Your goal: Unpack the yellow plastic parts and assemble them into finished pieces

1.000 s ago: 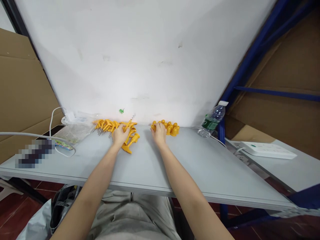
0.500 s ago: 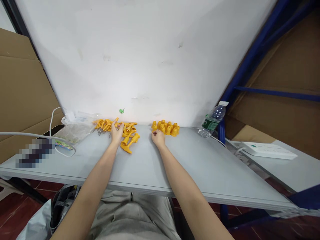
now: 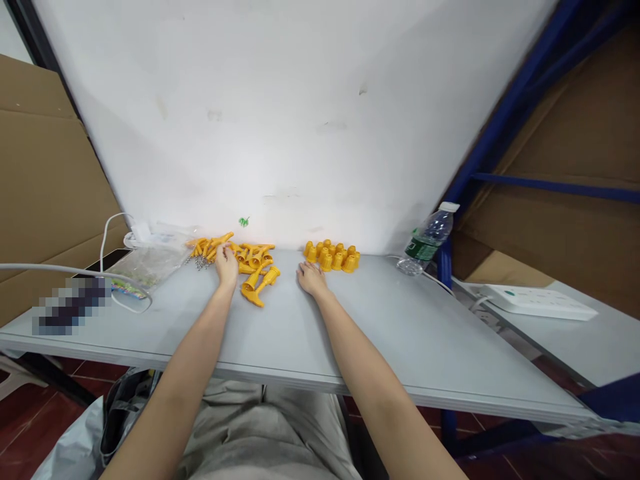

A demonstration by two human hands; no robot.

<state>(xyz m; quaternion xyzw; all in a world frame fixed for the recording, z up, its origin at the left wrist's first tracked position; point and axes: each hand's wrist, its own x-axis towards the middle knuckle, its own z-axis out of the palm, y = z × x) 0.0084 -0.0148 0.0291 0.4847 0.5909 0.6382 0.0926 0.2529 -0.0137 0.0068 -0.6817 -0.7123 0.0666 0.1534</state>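
Observation:
My left hand is at a pile of yellow plastic parts near the wall, its fingers curled around one yellow plastic part whose end juts out above them. Small metal screw-like pieces lie just left of this hand. My right hand rests on the table, palm down with fingers stretched forward, holding nothing that I can see. Just beyond its fingertips stands a cluster of yellow cup-shaped caps. Between the hands lie some larger yellow parts with a curved end.
A clear plastic bag and white cables lie at the left. At the right, a water bottle leans by a blue post. A white power strip sits on a neighbouring surface. The white wall bounds the table's back.
My left hand has shifted slightly left with the yellow part, which now tilts flatter. My right hand has drawn back a little from the caps, its pinched fingers now spread on the table.

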